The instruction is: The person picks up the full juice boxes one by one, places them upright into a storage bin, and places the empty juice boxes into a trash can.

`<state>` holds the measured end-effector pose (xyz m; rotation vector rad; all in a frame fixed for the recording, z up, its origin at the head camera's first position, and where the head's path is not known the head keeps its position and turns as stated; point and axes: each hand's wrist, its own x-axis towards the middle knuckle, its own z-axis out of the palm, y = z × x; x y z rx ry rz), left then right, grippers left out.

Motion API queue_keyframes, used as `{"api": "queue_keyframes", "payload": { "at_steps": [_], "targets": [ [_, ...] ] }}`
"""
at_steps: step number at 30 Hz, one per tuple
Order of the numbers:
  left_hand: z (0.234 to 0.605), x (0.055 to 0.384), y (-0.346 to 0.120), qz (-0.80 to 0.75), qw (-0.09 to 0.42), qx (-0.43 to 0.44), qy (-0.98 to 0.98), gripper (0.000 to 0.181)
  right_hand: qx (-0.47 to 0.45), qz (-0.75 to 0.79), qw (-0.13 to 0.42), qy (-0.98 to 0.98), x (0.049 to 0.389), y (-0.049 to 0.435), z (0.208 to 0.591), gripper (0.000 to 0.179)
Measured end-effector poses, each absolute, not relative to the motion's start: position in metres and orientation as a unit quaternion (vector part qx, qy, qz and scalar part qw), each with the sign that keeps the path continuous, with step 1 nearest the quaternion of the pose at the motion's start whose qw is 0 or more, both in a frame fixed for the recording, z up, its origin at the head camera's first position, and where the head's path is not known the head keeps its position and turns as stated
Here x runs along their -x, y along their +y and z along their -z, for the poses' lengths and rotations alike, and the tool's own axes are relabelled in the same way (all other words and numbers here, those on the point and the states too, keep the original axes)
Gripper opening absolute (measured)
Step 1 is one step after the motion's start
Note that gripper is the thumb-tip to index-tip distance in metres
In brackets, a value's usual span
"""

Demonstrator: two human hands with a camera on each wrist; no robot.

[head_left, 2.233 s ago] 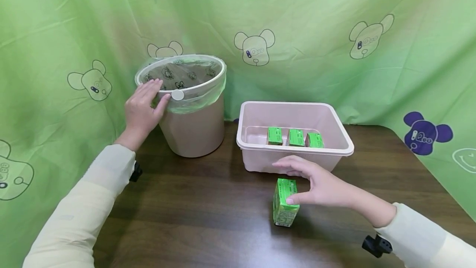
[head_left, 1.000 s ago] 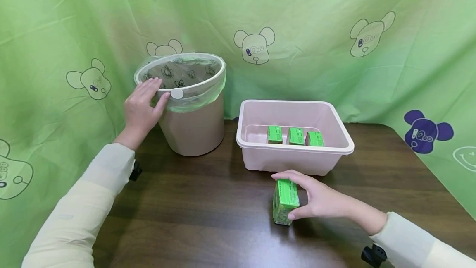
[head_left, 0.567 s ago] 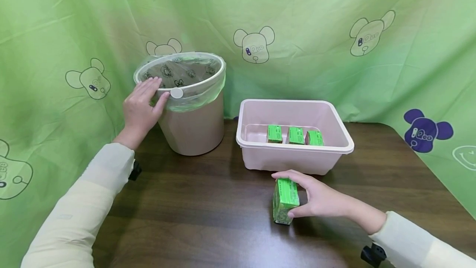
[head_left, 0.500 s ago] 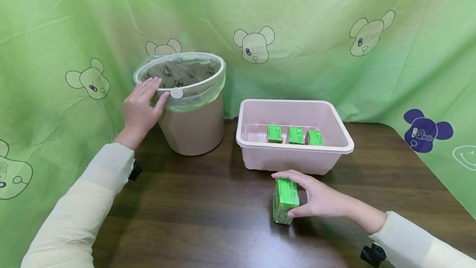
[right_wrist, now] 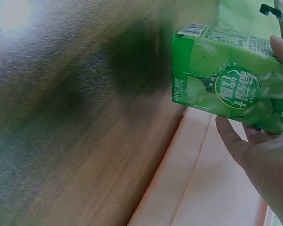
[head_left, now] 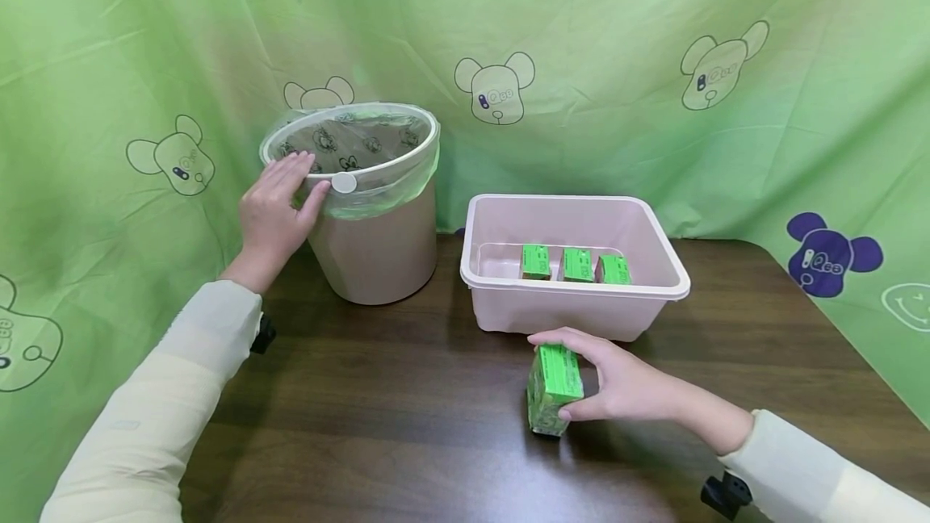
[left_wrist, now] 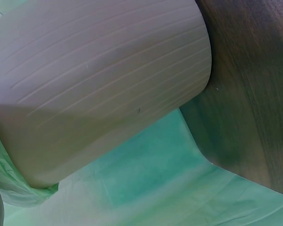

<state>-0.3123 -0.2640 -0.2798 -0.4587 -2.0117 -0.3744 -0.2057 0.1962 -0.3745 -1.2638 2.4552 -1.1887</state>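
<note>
My right hand (head_left: 617, 382) holds a green juice box (head_left: 555, 390) by its sides, thumb on the near side and fingers on the far side. The box leans a little, its base close over the tabletop. In the right wrist view, a barcode and a round logo show on the juice box (right_wrist: 226, 80). My left hand (head_left: 272, 208) grips the near left rim of a lined trash bin (head_left: 378, 257), fingers over the rim and thumb outside. The left wrist view shows mostly the ribbed bin wall (left_wrist: 104, 80).
A pale pink plastic tub (head_left: 567, 309) stands behind the right hand, with three green boxes (head_left: 577, 265) inside. Both containers stand on a dark wooden table (head_left: 392, 426). A green curtain (head_left: 581, 144) with printed bear faces hangs behind and at both sides.
The right hand has closed its fingers and thumb around the juice box. In the latest frame the box has shifted slightly left and up and tilts. The left hand stays at the bin rim.
</note>
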Motion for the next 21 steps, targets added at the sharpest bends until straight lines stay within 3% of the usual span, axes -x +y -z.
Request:
{"api": "queue_keyframes", "payload": {
  "at_steps": [12, 21],
  "targets": [
    [0.28, 0.312, -0.264, 0.155, 0.499, 0.19, -0.831, 0.044, 0.443, 0.387, 0.034, 0.808, 0.208, 0.189, 0.353, 0.077],
    [0.279, 0.312, -0.264, 0.153, 0.501, 0.192, -0.83, 0.045, 0.438, 0.406, 0.055, 0.8, 0.214, 0.178, 0.331, 0.078]
  ]
}}
